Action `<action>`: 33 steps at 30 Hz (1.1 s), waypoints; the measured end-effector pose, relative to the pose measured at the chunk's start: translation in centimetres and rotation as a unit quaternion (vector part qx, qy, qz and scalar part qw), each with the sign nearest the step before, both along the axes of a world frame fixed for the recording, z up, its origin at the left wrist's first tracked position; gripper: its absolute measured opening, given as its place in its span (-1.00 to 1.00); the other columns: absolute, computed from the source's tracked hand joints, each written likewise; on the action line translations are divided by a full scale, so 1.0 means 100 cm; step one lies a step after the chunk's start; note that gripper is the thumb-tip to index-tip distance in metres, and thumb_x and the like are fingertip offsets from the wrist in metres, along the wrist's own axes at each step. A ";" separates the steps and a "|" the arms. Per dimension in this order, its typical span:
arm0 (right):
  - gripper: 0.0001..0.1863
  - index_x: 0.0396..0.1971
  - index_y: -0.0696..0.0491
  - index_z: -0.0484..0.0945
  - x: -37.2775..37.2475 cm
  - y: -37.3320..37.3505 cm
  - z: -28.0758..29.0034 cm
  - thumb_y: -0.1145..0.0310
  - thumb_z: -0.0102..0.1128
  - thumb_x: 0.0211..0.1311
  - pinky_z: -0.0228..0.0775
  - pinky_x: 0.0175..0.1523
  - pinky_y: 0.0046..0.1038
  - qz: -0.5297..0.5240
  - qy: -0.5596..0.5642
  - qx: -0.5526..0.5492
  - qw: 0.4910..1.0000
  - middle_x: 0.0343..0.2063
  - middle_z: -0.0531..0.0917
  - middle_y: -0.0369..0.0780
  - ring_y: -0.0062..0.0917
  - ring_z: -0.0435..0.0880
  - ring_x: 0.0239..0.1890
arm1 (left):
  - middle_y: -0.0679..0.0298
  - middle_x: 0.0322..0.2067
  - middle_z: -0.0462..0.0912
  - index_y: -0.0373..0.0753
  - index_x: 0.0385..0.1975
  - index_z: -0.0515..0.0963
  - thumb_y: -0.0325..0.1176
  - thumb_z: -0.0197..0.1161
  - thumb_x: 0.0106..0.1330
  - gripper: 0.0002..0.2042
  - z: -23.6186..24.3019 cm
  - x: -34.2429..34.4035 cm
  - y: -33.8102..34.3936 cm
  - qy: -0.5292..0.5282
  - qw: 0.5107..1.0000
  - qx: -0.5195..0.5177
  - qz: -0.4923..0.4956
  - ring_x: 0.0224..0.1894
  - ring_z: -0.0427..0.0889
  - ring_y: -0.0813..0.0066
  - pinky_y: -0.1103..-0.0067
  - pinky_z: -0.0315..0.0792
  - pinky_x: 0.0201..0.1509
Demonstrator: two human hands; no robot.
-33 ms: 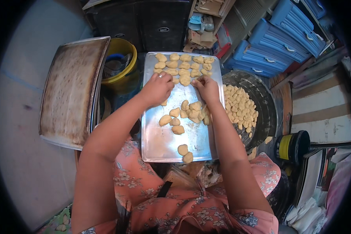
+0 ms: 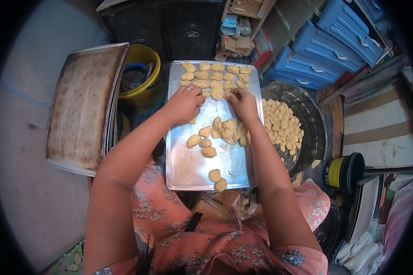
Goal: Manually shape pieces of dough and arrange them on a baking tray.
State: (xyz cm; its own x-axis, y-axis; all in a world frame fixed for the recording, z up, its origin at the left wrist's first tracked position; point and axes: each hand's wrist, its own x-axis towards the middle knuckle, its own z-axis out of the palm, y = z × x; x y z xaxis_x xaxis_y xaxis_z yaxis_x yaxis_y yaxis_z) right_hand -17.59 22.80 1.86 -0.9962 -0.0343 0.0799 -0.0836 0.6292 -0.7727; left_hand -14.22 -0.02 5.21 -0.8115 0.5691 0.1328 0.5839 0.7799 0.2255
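Note:
A shiny metal baking tray [image 2: 188, 169] lies in front of me, with small lumps of yellow dough [image 2: 216, 67] set in rows along its far end. My left hand [image 2: 186, 103], wearing a ring, is closed at the left of the nearest row, its fingertips against a dough piece [image 2: 206, 94] that they partly cover. On the right, my right hand [image 2: 244, 104] pinches another dough piece [image 2: 227, 94] with thumb and fingers. Between the two sits a rounded dough piece [image 2: 217, 94]. A loose heap of dough lumps [image 2: 227, 129] lies mid-tray, and two pieces [image 2: 217, 179] rest near its front edge.
A round dark basin [image 2: 312, 133] at the right holds many more dough lumps [image 2: 283, 124]. Browned baking trays [image 2: 85, 105] lean at the left beside a yellow bucket [image 2: 153, 75]. Blue drawers [image 2: 307, 64] stand at the far right, with a black tub [image 2: 353, 169] nearer.

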 end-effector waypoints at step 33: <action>-0.80 -0.25 0.19 0.57 -0.001 0.044 -0.003 0.51 0.24 0.08 0.38 -0.28 -0.62 0.011 -0.020 -0.100 0.995 -0.46 0.60 -0.30 -0.68 0.53 -0.41 | 0.13 -0.11 0.48 -0.27 -0.13 0.51 -0.29 0.23 0.10 -0.66 0.001 0.013 0.009 -0.018 0.998 0.066 -0.011 0.04 0.40 0.14 0.32 0.26 0.17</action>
State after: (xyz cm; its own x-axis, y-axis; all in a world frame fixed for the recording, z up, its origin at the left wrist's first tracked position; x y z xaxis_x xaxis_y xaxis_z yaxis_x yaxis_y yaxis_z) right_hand -17.70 27.22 1.59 -0.9980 -0.0430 0.0473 -0.0618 0.4604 -0.8855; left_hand -12.94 0.88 5.26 -0.8050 0.5656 0.1790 0.5897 0.7299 0.3457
